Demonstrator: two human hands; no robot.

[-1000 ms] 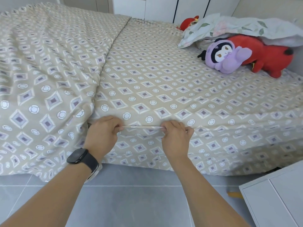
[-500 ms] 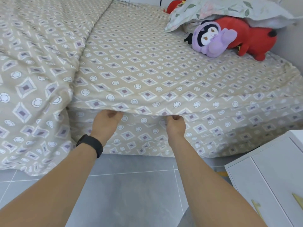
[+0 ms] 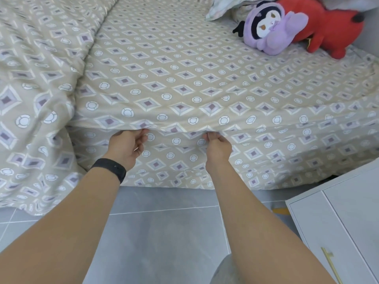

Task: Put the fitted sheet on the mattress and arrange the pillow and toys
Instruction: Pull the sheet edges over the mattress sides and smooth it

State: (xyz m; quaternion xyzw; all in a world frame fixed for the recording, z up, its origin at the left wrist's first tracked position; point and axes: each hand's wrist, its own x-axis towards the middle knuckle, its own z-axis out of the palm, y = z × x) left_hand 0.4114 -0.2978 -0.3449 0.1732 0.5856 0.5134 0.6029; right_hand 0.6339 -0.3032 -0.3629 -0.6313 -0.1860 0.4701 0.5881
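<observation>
The beige fitted sheet (image 3: 184, 74) with diamond and circle print covers the mattress top and hangs down its near side. My left hand (image 3: 125, 146) and my right hand (image 3: 217, 146) each grip the sheet's fold at the mattress's upper front edge, palms turned up, fingertips hidden under the cloth. A purple plush toy (image 3: 268, 27) and a red plush toy (image 3: 328, 29) lie at the far right of the bed. A corner of the floral pillow (image 3: 219, 7) shows at the top.
A matching duvet (image 3: 37, 78) is bunched on the left and spills to the grey tiled floor (image 3: 164, 232). A white cabinet (image 3: 340, 218) with a gold handle stands at the lower right, close to the bed.
My hands have turned palm-up and slid under the sheet's edge at the mattress top. My head has moved closer and lower, so the toys now sit at the top right.
</observation>
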